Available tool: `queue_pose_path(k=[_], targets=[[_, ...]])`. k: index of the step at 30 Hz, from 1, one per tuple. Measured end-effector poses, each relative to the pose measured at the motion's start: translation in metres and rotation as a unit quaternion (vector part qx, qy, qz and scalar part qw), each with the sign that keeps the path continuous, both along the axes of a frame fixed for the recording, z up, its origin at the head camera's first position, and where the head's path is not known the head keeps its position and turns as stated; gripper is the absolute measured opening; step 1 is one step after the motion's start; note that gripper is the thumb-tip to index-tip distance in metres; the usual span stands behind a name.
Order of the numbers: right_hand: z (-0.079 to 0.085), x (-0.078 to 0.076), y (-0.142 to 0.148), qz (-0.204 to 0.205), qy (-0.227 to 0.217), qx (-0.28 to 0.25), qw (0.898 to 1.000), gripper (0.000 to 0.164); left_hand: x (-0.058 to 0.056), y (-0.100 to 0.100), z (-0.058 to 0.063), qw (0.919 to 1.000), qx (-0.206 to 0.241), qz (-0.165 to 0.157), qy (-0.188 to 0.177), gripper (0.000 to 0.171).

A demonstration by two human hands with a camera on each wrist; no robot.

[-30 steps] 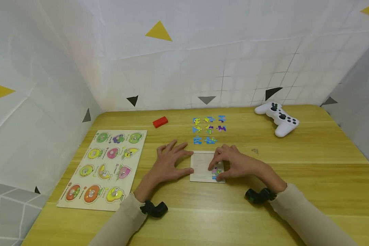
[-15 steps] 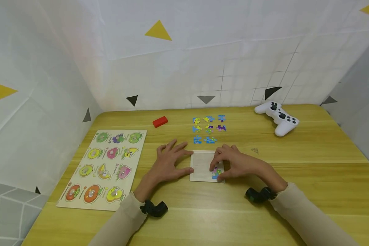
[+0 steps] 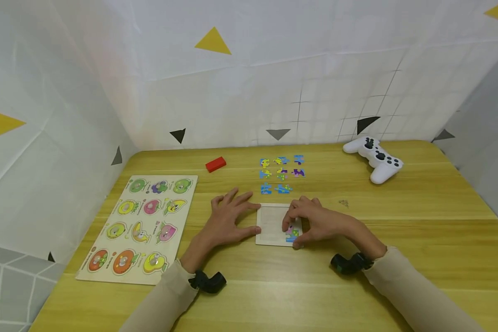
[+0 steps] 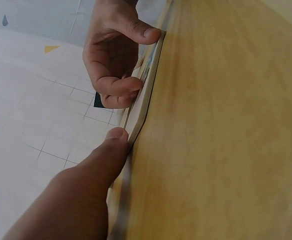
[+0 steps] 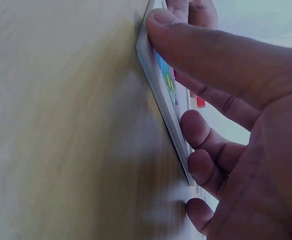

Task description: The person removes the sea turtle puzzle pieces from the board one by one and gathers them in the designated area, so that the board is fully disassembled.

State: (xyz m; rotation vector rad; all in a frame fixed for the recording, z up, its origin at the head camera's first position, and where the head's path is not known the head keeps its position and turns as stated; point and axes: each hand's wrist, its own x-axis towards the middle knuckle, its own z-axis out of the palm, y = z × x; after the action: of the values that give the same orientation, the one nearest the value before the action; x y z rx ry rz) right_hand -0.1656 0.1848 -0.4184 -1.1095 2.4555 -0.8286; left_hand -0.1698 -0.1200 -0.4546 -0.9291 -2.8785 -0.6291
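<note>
A small pale wooden puzzle tray [image 3: 272,224] lies before me, with one colourful jigsaw piece [image 3: 292,236] in its near right corner. My right hand [image 3: 318,223] bends over that piece. Its curled fingertips are at the piece's upper left, and the thumb [image 5: 166,17] rests on the tray rim at the near corner. The piece shows between thumb and fingers. With fingers spread, my left hand [image 3: 223,223] steadies the tray, thumb and index tip against its left edge. In the left wrist view, the left thumb [image 4: 117,137] touches the rim.
Several loose jigsaw pieces [image 3: 266,189] lie in rows behind the tray. A fruit puzzle board [image 3: 172,246] is on the left, a red block [image 3: 216,164] farther back, and a white game controller [image 3: 375,159] at the back right.
My right thumb has slid from the piece's right side to the tray's near corner, and the piece sits slightly lower in that corner. The left hand stays in place.
</note>
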Motion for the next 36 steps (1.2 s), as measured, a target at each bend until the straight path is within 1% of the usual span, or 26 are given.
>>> queue_pose_path(k=[11, 17, 26, 36], targets=[[0.002, 0.0015, -0.0009, -0.003, -0.01, -0.006, 1.0, 0.036, -0.0005, 0.0002, -0.0003, 1.0, 0.0, 0.0, 0.004, 0.061], [0.004, 0.0023, -0.0018, -0.005, -0.012, -0.005, 1.0, 0.036, -0.0008, 0.0003, -0.0003, 1.0, -0.003, 0.003, -0.001, 0.061], [0.0044, 0.0028, -0.0018, 0.001, 0.007, -0.008, 1.0, 0.035, 0.0004, -0.0003, 0.0005, 1.0, -0.002, 0.003, -0.001, 0.061], [0.0047, 0.003, -0.0009, -0.002, 0.003, -0.004, 1.0, 0.036, 0.0006, 0.0001, 0.0013, 1.0, -0.004, 0.004, 0.003, 0.061]])
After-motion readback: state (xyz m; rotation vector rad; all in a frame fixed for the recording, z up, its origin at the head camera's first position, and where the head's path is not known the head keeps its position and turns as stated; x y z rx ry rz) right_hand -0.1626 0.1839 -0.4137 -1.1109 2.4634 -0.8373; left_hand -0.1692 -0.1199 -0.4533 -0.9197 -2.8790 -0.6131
